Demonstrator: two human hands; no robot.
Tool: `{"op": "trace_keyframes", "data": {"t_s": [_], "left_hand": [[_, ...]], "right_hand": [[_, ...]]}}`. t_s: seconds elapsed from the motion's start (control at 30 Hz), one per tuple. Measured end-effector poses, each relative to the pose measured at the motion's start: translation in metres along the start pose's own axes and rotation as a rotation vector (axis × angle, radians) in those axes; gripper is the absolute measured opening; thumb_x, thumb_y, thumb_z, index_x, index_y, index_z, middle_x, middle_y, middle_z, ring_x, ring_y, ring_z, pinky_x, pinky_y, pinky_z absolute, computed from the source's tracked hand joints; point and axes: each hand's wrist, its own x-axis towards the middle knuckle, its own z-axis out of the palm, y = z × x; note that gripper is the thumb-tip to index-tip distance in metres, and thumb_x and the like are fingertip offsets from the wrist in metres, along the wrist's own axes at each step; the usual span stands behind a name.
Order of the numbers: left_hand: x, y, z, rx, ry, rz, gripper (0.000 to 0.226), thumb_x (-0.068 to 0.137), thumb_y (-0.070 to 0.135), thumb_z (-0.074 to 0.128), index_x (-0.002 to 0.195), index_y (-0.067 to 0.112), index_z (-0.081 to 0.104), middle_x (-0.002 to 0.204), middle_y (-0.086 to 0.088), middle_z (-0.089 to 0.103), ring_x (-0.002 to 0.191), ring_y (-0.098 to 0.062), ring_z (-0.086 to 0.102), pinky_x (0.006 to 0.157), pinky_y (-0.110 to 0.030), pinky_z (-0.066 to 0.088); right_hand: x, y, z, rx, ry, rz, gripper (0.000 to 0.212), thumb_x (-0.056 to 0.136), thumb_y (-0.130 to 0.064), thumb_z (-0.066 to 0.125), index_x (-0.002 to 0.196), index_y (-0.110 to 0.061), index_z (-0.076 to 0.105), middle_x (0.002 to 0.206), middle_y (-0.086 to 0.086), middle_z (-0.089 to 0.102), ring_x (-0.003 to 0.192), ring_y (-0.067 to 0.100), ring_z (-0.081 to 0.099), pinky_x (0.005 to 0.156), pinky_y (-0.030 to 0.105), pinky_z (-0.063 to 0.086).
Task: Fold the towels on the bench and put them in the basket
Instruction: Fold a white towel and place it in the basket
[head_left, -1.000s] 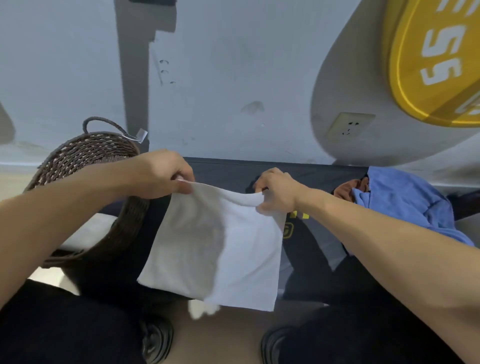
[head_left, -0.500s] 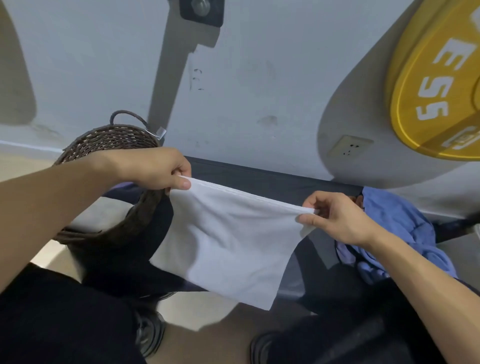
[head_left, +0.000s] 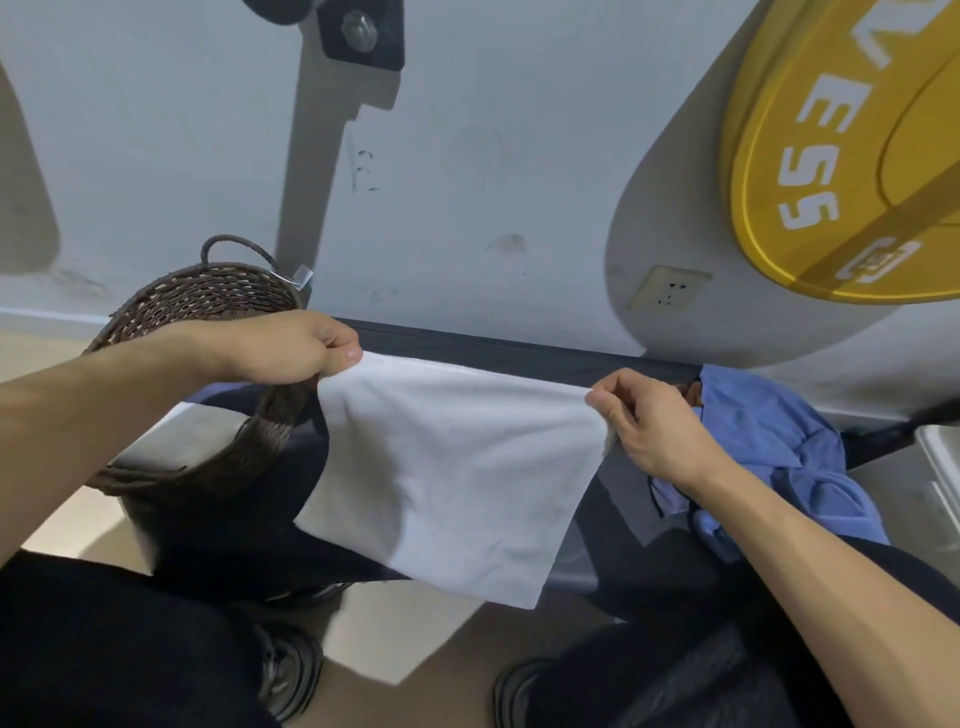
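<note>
A white towel (head_left: 457, 467) hangs stretched in the air above the black bench (head_left: 519, 356). My left hand (head_left: 280, 348) pinches its upper left corner, just in front of the dark wicker basket (head_left: 208, 301). My right hand (head_left: 660, 426) pinches the upper right corner. The towel's lower edge droops toward my knees. A crumpled blue towel (head_left: 769, 431) lies on the bench to the right, behind my right hand. The basket stands on the bench's left end.
A grey wall runs behind the bench, with a socket (head_left: 670, 293). A yellow weight plate (head_left: 852, 156) leans at the upper right. My black-trousered legs and shoes (head_left: 291, 675) fill the bottom of the view. A metal edge (head_left: 940, 467) shows at far right.
My right hand has slid right along the towel's top edge, spreading the towel out wide. The left hand has kept its grip near the basket. The view has tilted upward.
</note>
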Motion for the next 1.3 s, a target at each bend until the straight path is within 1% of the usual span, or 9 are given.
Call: {"op": "trace_keyframes", "data": {"t_s": [0.17,0.4,0.57,0.7,0.83,0.93,1.03,1.2,1.3], "left_hand": [[-0.003,0.021,0.018,-0.785,0.032,0.034,0.043,0.104,0.017,0.042,0.072,0.015,0.07,0.077,-0.003,0.068,0.069,-0.012,0.064,0.066,-0.026,0.057],[0.003,0.023,0.038,-0.631,0.009,-0.055,0.032,0.105,0.022,0.039,0.082,0.012,0.058,0.062,0.003,0.065,0.049,-0.006,0.061,0.043,-0.02,0.049],[0.003,0.027,0.023,-0.886,-0.293,-0.145,0.037,0.097,0.023,0.048,0.11,-0.005,0.068,0.107,-0.025,0.071,0.085,-0.028,0.073,0.066,-0.032,0.061],[0.015,0.03,0.027,-0.947,-0.252,-0.166,0.034,0.101,0.017,0.044,0.115,-0.008,0.063,0.11,-0.025,0.07,0.086,-0.026,0.073,0.072,-0.032,0.062],[0.034,0.014,0.039,-0.704,-0.106,-0.209,0.026,0.104,0.02,0.045,0.088,0.006,0.061,0.068,-0.004,0.069,0.058,-0.013,0.065,0.064,-0.031,0.056],[0.054,-0.005,0.051,-0.471,0.034,-0.257,0.023,0.099,0.021,0.057,0.08,0.009,0.063,0.068,-0.007,0.064,0.058,-0.015,0.057,0.057,-0.028,0.048],[0.079,-0.016,0.056,-0.284,0.207,-0.308,0.023,0.09,0.021,0.07,0.071,0.011,0.065,0.061,-0.006,0.057,0.054,-0.017,0.045,0.045,-0.021,0.036],[0.116,-0.018,0.05,-0.504,0.25,-0.414,0.016,0.094,0.01,0.064,0.099,-0.004,0.061,0.083,-0.013,0.063,0.054,-0.021,0.068,0.037,-0.02,0.043],[0.13,-0.014,0.053,-0.64,0.262,-0.423,0.01,0.097,0.011,0.061,0.09,0.004,0.057,0.116,-0.006,0.056,0.07,-0.028,0.075,0.068,-0.029,0.06]], "right_hand": [[0.005,0.003,-0.001,0.281,0.096,0.187,0.048,0.104,-0.043,0.04,0.07,-0.009,0.042,0.061,-0.003,0.041,0.056,0.007,0.039,0.058,0.028,0.04],[0.008,0.007,-0.008,0.617,-0.046,0.421,0.064,0.1,-0.046,0.049,0.097,0.018,0.056,0.088,0.015,0.054,0.076,0.029,0.046,0.071,0.042,0.038],[0.01,0.018,-0.025,0.811,-0.226,0.605,0.055,0.093,-0.043,0.061,0.108,0.01,0.066,0.096,0.017,0.071,0.081,0.027,0.069,0.066,0.035,0.058],[0.015,0.027,-0.024,1.01,-0.278,0.739,0.045,0.089,-0.038,0.064,0.11,0.001,0.07,0.106,0.016,0.074,0.092,0.026,0.073,0.066,0.037,0.061],[0.027,0.037,-0.016,0.936,-0.27,0.738,0.038,0.091,-0.034,0.066,0.109,-0.001,0.07,0.098,0.009,0.073,0.087,0.021,0.069,0.072,0.033,0.055],[0.038,0.046,-0.002,0.815,-0.213,0.768,0.012,0.098,-0.022,0.061,0.103,-0.013,0.068,0.069,-0.002,0.068,0.057,0.011,0.062,0.055,0.027,0.049],[0.05,0.053,0.013,0.759,-0.106,0.825,0.015,0.096,-0.015,0.063,0.082,-0.019,0.061,0.065,-0.001,0.065,0.059,0.015,0.058,0.061,0.03,0.049],[0.072,0.061,0.024,0.435,0.192,0.683,0.035,0.086,-0.025,0.077,0.066,-0.019,0.049,0.067,0.005,0.055,0.052,0.018,0.044,0.043,0.022,0.04],[0.084,0.063,0.027,0.508,0.248,0.675,0.035,0.089,-0.024,0.072,0.064,-0.018,0.049,0.064,0.01,0.062,0.04,0.019,0.052,0.041,0.025,0.044]]}}
